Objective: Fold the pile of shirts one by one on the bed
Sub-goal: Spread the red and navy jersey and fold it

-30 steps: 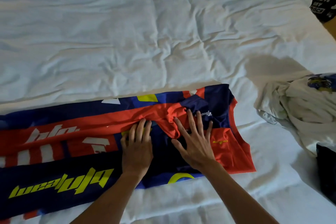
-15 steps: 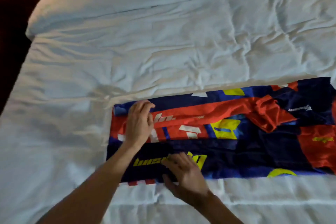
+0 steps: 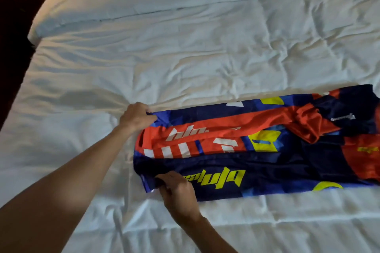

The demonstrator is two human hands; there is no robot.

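A navy, red and yellow shirt [image 3: 257, 150] lies as a long folded strip across your white bed [image 3: 185, 57]. Your left hand [image 3: 136, 116] pinches its far left corner with curled fingers; your right hand [image 3: 177, 193] pinches the near left corner

Operator body, head view: two bare forearms and hands.

I see my left hand [image 3: 136, 116] and right hand [image 3: 178, 193] uncovered, with no glove, ring, watch or strap on either wrist. Both forearms are bare as far as they show, no sleeve cuff reaching into the picture. Fingers are slim; the nails are too blurred for me to log.
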